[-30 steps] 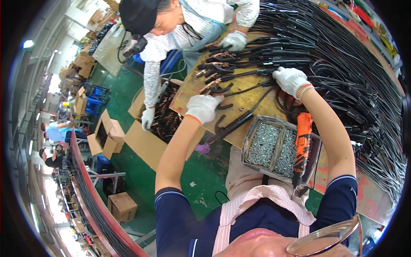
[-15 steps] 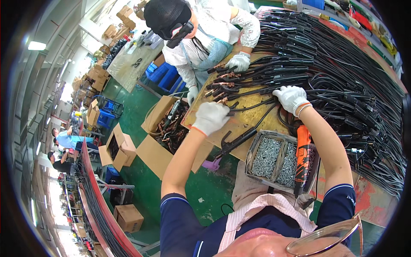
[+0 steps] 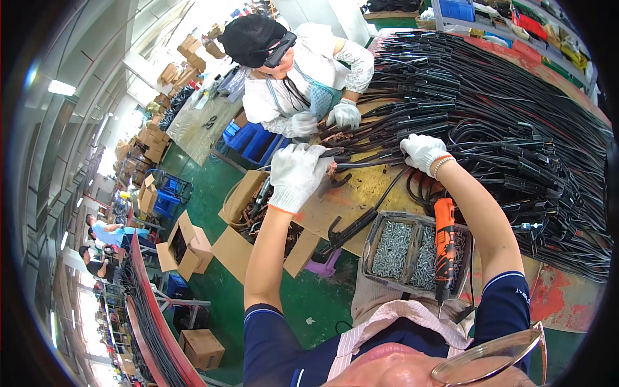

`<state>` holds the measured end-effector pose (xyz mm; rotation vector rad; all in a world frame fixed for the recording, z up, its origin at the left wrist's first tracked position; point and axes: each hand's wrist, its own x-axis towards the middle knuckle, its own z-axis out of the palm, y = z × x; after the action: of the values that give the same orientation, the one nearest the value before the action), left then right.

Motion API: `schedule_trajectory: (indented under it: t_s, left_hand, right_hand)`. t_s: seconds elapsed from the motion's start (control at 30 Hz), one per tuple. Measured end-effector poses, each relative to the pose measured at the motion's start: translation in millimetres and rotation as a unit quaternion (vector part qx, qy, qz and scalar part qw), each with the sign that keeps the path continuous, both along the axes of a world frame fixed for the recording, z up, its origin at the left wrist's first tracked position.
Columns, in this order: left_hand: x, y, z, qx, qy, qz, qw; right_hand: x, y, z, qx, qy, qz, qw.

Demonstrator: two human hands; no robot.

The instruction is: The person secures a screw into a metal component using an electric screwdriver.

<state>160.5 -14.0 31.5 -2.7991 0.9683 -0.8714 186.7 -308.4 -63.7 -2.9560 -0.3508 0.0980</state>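
Observation:
Both of my hands wear white knit gloves. My left hand (image 3: 298,175) is closed at the left ends of the black cables, its fingers mostly hidden behind its back. My right hand (image 3: 425,153) is closed on a black cable (image 3: 374,160) that runs across to my left hand. Bare copper ends (image 3: 338,137) of other cables lie just beyond. A black clamp-like holder (image 3: 351,231) with a hooked jaw rests at the near table edge. In front of me, an orange-and-black power screwdriver (image 3: 445,242) lies over a divided bin of screws (image 3: 391,250).
Across the table corner, a co-worker's gloved hands (image 3: 343,115) are at the cable ends. Black cables with holders (image 3: 503,84) cover the table's right side. An open carton (image 3: 240,197) with copper-ended pieces stands left of the table, near blue crates (image 3: 255,143).
My left hand has moved left along the cable ends, while my right hand stays closed on the cable. One of the co-worker's hands has risen from the table edge to the cable ends.

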Motion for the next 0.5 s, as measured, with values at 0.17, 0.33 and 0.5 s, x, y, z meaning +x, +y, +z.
schedule_trajectory:
  t_s: [0.17, 0.33, 0.5]
  left_hand:
    - [-10, -6, 1, 0.045, 0.067, 0.003, 0.997]
    - [-18, -14, 0, 0.090, 0.103, 0.025, 0.990]
    - [-25, -11, 0, 0.036, 0.108, 0.010, 0.993]
  right_hand:
    - [-5, 30, 12, 0.040, -0.050, 0.131, 0.989]
    - [-5, 65, 16, 0.110, -0.110, 0.254, 0.955]
    - [-5, 19, 5, 0.019, -0.031, 0.156, 0.987]
